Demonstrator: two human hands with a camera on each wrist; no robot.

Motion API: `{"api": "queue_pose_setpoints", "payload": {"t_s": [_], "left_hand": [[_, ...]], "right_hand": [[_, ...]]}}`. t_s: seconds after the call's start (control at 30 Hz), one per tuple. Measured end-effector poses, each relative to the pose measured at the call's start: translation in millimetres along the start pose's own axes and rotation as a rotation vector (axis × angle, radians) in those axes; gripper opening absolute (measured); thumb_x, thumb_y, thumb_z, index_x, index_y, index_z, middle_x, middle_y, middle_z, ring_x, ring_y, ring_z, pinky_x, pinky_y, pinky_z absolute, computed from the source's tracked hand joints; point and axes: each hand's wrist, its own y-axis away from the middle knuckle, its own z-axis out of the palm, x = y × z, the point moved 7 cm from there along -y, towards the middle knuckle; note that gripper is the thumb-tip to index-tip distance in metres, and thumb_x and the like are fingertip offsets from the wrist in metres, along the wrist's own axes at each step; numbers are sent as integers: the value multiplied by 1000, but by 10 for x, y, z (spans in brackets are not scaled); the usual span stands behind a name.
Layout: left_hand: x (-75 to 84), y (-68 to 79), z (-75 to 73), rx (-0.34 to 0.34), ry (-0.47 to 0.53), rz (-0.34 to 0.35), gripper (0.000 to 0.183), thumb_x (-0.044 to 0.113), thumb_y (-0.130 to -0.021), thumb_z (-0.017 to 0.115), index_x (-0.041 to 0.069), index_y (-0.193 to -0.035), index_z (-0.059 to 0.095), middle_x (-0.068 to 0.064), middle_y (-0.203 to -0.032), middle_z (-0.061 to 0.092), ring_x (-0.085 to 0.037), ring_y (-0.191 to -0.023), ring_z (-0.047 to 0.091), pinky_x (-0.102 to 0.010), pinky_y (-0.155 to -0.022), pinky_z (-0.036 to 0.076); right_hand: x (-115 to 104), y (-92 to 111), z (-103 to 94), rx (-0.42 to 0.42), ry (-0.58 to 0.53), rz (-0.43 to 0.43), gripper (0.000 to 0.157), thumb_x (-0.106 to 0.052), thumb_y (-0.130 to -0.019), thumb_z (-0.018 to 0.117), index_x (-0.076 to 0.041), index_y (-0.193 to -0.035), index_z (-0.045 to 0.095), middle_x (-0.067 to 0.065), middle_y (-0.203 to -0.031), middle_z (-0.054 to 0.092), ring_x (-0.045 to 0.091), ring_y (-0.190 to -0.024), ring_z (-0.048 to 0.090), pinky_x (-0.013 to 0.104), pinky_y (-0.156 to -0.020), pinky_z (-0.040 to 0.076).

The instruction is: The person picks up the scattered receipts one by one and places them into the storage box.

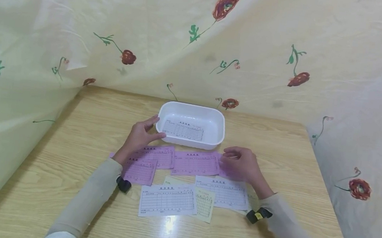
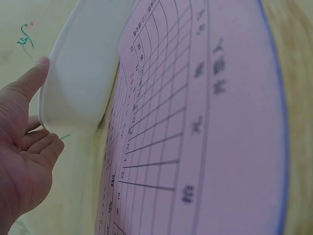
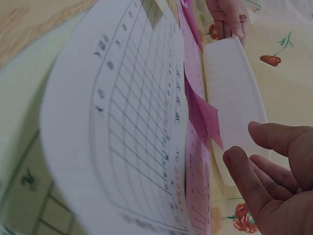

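A white plastic tub [image 1: 191,144] stands at the back of the table, with a printed white form slip [image 1: 183,130] lying inside. At its left end my left hand [image 1: 141,135] holds the rim, thumb at the front corner and fingers at the side. My right hand [image 1: 242,164] is over the rightmost pink slip, below the tub's right corner. In the right wrist view its thumb and fingers [image 3: 238,164] are apart, nothing between them. Pink form slips [image 1: 195,163] lie in a row before the tub; the left wrist view shows one pink slip [image 2: 244,122] close up.
Nearer the body, a white slip [image 1: 167,202] overlaps a yellow slip [image 1: 206,205]. Another white slip [image 1: 223,193] lies beside them, near the right wrist. Flowered cloth [image 1: 157,44] hangs along the back and sides of the wooden table [image 1: 68,140].
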Motion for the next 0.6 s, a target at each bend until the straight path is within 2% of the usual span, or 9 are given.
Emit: {"api": "queue_pose_setpoints", "payload": {"t_s": [0.23,0.47,0.6], "left_hand": [[-3,-8,-8,1,0,1,77,26,-86,85,1,-149,48,-7,-163,37,-19,-153,30,-33,-122,36],[0,-17,-15,5,-10,-3,77,25,-86,85,0,-149,48,-6,-163,37,-20,-152,32,-31,-122,37],[-16,-23,-11,2,-10,-9,77,26,-86,85,1,-149,48,-6,-163,36,-19,-152,32,-31,-122,37]], "right_hand": [[29,-13,68,2,39,17,42,-30,-87,82,-10,-123,72,9,-111,77,27,-100,74,43,-89,63],[28,-46,151,-29,-4,-14,42,-26,-88,82,-4,-122,71,13,-110,77,28,-101,75,40,-89,64],[49,-73,179,-47,-16,5,44,-26,-89,82,-3,-123,70,14,-111,77,28,-103,74,41,-90,64]]}}
